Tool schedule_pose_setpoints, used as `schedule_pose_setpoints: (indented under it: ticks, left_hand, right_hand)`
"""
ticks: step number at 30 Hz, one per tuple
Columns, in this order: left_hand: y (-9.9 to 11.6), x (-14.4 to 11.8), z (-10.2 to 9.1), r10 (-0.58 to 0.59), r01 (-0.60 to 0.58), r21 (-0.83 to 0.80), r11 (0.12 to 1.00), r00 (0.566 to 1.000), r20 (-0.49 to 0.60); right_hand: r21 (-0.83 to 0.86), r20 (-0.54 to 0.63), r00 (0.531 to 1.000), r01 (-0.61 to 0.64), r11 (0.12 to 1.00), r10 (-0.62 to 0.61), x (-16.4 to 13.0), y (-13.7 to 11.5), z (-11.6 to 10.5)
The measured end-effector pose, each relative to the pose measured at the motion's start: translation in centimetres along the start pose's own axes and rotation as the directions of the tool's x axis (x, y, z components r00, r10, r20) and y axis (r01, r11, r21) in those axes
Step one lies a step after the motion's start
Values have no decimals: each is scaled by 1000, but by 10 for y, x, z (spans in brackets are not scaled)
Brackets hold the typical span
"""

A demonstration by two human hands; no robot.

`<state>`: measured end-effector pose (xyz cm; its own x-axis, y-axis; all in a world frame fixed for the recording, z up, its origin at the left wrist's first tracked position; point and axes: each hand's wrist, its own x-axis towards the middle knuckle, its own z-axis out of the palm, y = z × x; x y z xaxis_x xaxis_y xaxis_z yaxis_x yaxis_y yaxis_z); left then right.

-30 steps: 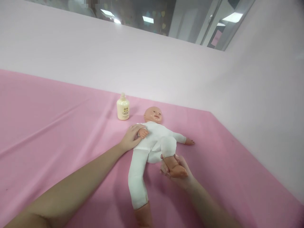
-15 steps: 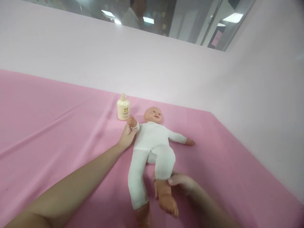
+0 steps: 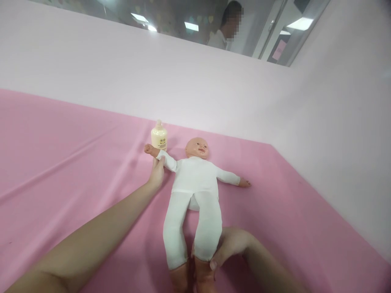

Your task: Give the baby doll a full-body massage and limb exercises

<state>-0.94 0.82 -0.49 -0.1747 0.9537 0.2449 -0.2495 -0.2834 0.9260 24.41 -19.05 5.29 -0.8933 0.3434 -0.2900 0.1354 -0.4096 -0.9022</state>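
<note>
- The left hand (image 3: 157,174) is wrapped around the outstretched arm of the baby doll (image 3: 193,191), gripping the white sleeve just below the doll's bare fist, which sticks out beyond the fingertips.
- That gripped arm stretches up and away from the doll's shoulder, so the hand sits just outside the doll's torso, on the side away from the right hand.
- Just beyond the left hand's fingertips stands a cream lotion bottle (image 3: 159,138), upright, very near the doll's fist; whether the two touch cannot be told.
- The right hand (image 3: 228,246) is closed around the lower end of the doll's nearer leg, the thumb pressed against the cuff of the white legging where the bare ankle begins.
- The doll lies on its back, face up, between the two hands: head far from the right hand, both legs straight and side by side, feet running off the lower edge of the view.
- The doll's other arm lies flat, pointing away from both hands, its bare hand resting on the cloth.
- Everything rests on a pink sheet (image 3: 61,154), creased in long folds out past the left forearm.
- Beyond the pale wall (image 3: 195,77) behind the doll, through a window, part of another person (image 3: 224,34) shows, well apart from both hands.
</note>
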Motion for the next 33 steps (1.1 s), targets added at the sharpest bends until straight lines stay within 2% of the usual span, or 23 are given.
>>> schedule_pose_setpoints:
  ticks: [3, 6, 8, 9, 11, 12, 14, 17, 19, 23, 26, 28, 30, 33]
  left_hand:
    - [9, -9, 6, 113, -120, 72, 990, 989, 99]
    - [14, -16, 10, 217, -260, 189, 947, 951, 218]
    - [17, -19, 11, 273, -367, 296, 882, 909, 316]
    - [18, -20, 12, 296, -426, 343, 837, 880, 371]
    - [23, -23, 13, 329, -540, 404, 739, 812, 482]
    - [26, -24, 13, 334, -588, 417, 693, 774, 537]
    - [33, -27, 15, 319, -666, 425, 613, 700, 639]
    - [42, -30, 16, 282, -751, 404, 522, 599, 750]
    - [45, -31, 16, 273, -775, 391, 496, 567, 777]
    - [46, -31, 16, 273, -785, 386, 484, 554, 786]
    - [46, -31, 16, 276, -786, 376, 490, 549, 789]
    - [43, -30, 16, 278, -771, 377, 514, 565, 777]
    - [39, -29, 15, 287, -728, 393, 562, 617, 733]
    - [29, -24, 13, 311, -592, 396, 702, 755, 578]
  right_hand:
    - [-34, 93, 995, -24, 999, 27, 3, -6, -1]
    - [-47, 137, 991, 7, 999, 0, 4, -6, -4]
    - [67, 156, 988, 3, 998, -13, 1, -2, -5]
    - [161, 128, 991, 19, 987, -40, 0, 0, -6]
    - [344, -23, 990, 136, 929, -136, -4, 5, -7]
    - [394, -122, 974, 224, 891, -191, -5, 6, -8]
    - [406, -314, 910, 386, 828, -271, -5, 6, -9]
    - [396, -535, 814, 479, 784, -227, -1, 2, -12]
    - [405, -639, 753, 502, 764, -155, 2, 0, -13]
    - [420, -712, 695, 535, 733, -100, 5, -2, -14]
    - [432, -725, 684, 542, 721, -79, 5, -2, -13]
    - [438, -719, 691, 538, 721, -79, 4, -2, -14]
    - [438, -691, 716, 522, 732, -98, 3, -1, -14]
    - [411, -580, 794, 476, 778, -179, 1, 2, -13]
